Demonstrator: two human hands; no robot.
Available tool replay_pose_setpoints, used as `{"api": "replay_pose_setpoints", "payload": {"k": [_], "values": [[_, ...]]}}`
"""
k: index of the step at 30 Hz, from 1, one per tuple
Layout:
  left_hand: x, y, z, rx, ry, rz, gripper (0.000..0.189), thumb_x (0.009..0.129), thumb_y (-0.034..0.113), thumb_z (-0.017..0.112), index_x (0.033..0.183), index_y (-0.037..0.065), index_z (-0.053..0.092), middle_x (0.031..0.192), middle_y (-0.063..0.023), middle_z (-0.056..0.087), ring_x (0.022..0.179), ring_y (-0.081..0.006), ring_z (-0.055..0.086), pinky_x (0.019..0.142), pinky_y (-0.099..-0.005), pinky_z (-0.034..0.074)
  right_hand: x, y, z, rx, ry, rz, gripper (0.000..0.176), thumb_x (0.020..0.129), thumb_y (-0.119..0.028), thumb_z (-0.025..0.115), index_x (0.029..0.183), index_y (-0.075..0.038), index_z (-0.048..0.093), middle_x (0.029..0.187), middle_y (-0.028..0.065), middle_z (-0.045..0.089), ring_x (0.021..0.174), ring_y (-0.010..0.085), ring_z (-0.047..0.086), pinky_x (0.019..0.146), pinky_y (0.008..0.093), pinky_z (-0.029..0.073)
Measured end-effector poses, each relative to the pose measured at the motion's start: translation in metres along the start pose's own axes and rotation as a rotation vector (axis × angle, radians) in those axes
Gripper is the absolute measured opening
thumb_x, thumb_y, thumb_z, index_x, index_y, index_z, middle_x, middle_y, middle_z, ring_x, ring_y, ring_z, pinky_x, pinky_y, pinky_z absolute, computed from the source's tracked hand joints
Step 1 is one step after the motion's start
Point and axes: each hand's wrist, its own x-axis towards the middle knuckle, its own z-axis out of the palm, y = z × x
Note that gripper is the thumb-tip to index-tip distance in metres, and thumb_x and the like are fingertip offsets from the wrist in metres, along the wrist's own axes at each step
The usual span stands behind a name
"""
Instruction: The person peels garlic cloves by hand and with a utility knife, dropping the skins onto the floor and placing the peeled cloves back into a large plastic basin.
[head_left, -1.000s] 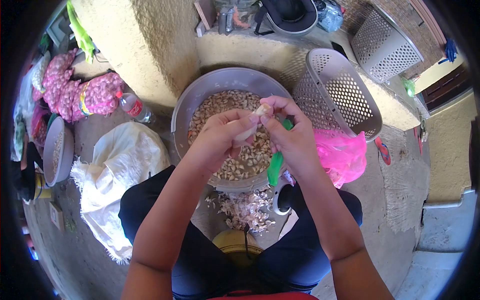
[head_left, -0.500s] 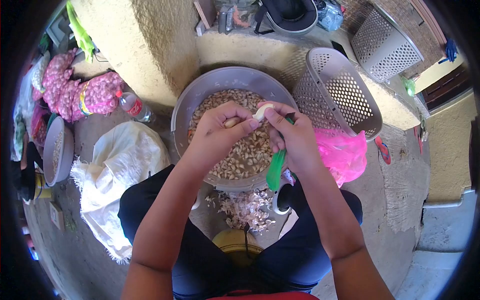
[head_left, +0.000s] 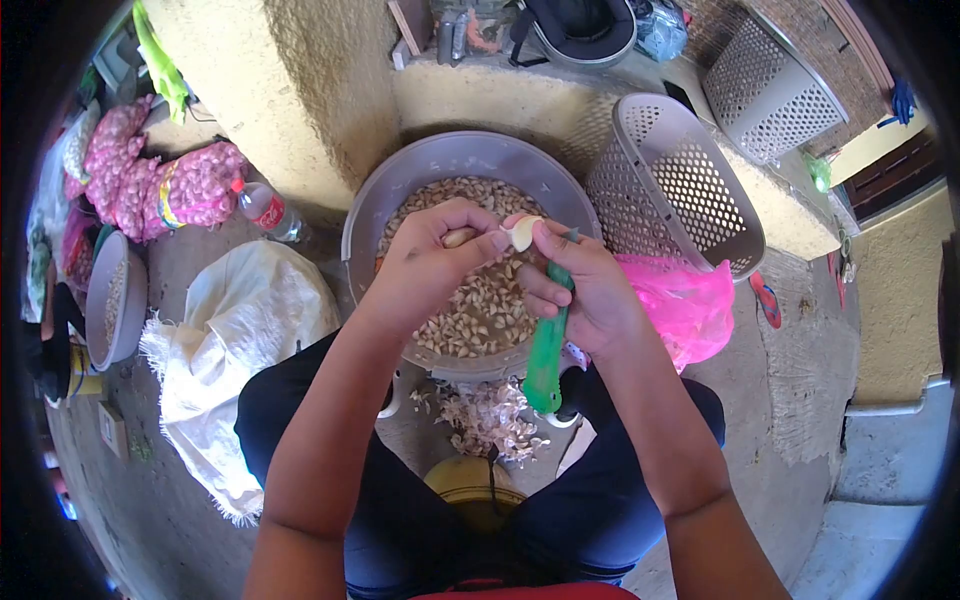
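Note:
My left hand [head_left: 435,255] is closed, pinching a pale garlic clove [head_left: 521,235] between thumb and forefinger. A second, browner clove [head_left: 459,237] is tucked in its curled fingers. My right hand [head_left: 590,285] grips a small knife by its green handle [head_left: 546,362], which hangs downward; its blade is mostly hidden by the fingers. The right thumb touches the pale clove too. Below both hands stands a large grey basin [head_left: 470,145] with many garlic cloves [head_left: 480,325] in water.
Garlic skins [head_left: 492,425] lie on the floor between my legs. A perforated basket [head_left: 690,190] and pink plastic bag [head_left: 685,305] are at right. On the left are a white sack [head_left: 250,310], a soda bottle [head_left: 268,212] and mesh bags of garlic [head_left: 195,187].
The green handle has swung lower and shows more fully. My right fingers have shifted on it, and the pale clove has turned between my hands.

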Motion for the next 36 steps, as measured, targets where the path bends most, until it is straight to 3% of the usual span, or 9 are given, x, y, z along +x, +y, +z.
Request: {"api": "replay_pose_setpoints", "payload": {"k": [2, 5, 8, 11, 20, 26, 29, 32, 36], "values": [[0.0, 0.0, 0.001, -0.005, 0.032, -0.006, 0.011, 0.076, 0.009, 0.062, 0.081, 0.001, 0.058, 0.071, 0.0014, 0.053, 0.067, -0.0049, 0.045, 0.061, -0.0197, 0.038, 0.0, 0.0, 0.001, -0.011, 0.002, 0.01, 0.024, 0.086, -0.02, 0.05, 0.104, -0.005, 0.053, 0.071, -0.0026, 0.05, 0.042, 0.0034, 0.033, 0.039, 0.0187, 0.03], [0.005, -0.012, -0.002, 0.149, 0.068, 0.091, 0.011, 0.077, 0.015, 0.062, 0.08, 0.006, 0.058, 0.064, 0.0043, 0.05, 0.054, -0.0022, 0.04, 0.047, -0.0167, 0.03, 0.0, -0.002, 0.004, -0.085, 0.074, 0.021, 0.028, 0.084, -0.02, 0.054, 0.107, -0.004, 0.052, 0.073, -0.0018, 0.051, 0.043, 0.0035, 0.035, 0.038, 0.019, 0.031], [0.006, -0.013, -0.002, 0.148, 0.056, 0.147, 0.011, 0.075, 0.009, 0.062, 0.079, 0.0, 0.058, 0.074, -0.002, 0.055, 0.069, -0.007, 0.049, 0.063, -0.0224, 0.04, 0.0, -0.002, 0.01, -0.364, 0.231, -0.097, 0.034, 0.08, -0.02, 0.059, 0.108, -0.003, 0.051, 0.073, -0.0008, 0.052, 0.044, 0.003, 0.037, 0.037, 0.0192, 0.031], [0.007, -0.015, -0.003, 0.277, 0.065, 0.249, 0.01, 0.075, 0.009, 0.062, 0.077, 0.0, 0.058, 0.074, -0.0031, 0.054, 0.069, -0.0084, 0.05, 0.063, -0.0229, 0.04, 0.003, 0.002, 0.01, -0.715, 0.288, -0.216, 0.039, 0.078, -0.021, 0.062, 0.109, -0.001, 0.05, 0.069, -0.0002, 0.051, 0.044, 0.0025, 0.038, 0.036, 0.0193, 0.032], [0.008, -0.013, -0.003, 0.333, -0.061, 0.357, 0.013, 0.074, 0.011, 0.064, 0.076, 0.0, 0.058, 0.073, -0.0029, 0.052, 0.069, -0.0094, 0.049, 0.063, -0.0231, 0.039, 0.004, -0.007, -0.01, -0.139, 0.055, 0.165, 0.029, 0.081, -0.018, 0.058, 0.105, -0.002, 0.052, 0.067, -0.0041, 0.049, 0.042, 0.0011, 0.034, 0.038, 0.0167, 0.031], [0.006, -0.006, -0.01, 0.377, -0.027, 0.248, 0.008, 0.075, 0.006, 0.061, 0.076, 0.0, 0.056, 0.075, -0.0013, 0.052, 0.073, -0.0087, 0.048, 0.067, -0.0214, 0.037, 0.003, -0.009, -0.01, -0.089, -0.037, 0.156, 0.03, 0.084, -0.016, 0.055, 0.11, -0.002, 0.049, 0.068, -0.0052, 0.046, 0.044, 0.0005, 0.033, 0.039, 0.0158, 0.03], [0.01, -0.015, -0.015, 0.293, 0.054, 0.275, 0.006, 0.076, 0.007, 0.059, 0.076, 0.002, 0.056, 0.069, 0.0016, 0.05, 0.063, -0.0057, 0.046, 0.059, -0.0186, 0.036, -0.001, -0.012, -0.009, -0.098, -0.038, 0.117, 0.031, 0.085, -0.015, 0.053, 0.113, -0.002, 0.048, 0.067, -0.0052, 0.045, 0.045, 0.0007, 0.033, 0.041, 0.0156, 0.031], [0.006, -0.003, -0.016, 0.166, 0.103, 0.097, 0.007, 0.076, 0.011, 0.06, 0.076, 0.005, 0.056, 0.062, 0.0046, 0.047, 0.052, -0.003, 0.041, 0.048, -0.0168, 0.032, -0.001, -0.014, -0.011, -0.079, -0.088, 0.09, 0.032, 0.086, -0.014, 0.051, 0.115, -0.001, 0.047, 0.067, -0.0048, 0.043, 0.046, 0.0011, 0.033, 0.041, 0.0157, 0.031], [0.006, -0.005, -0.02, 0.121, 0.14, 0.092, 0.01, 0.076, 0.015, 0.061, 0.077, 0.007, 0.056, 0.058, 0.0058, 0.045, 0.046, -0.0018, 0.037, 0.042, -0.0165, 0.027, -0.003, -0.017, -0.014, -0.018, -0.084, 0.103, 0.031, 0.086, -0.012, 0.049, 0.113, 0.001, 0.047, 0.076, -0.0005, 0.05, 0.046, 0.0012, 0.033, 0.041, 0.016, 0.031]]}}
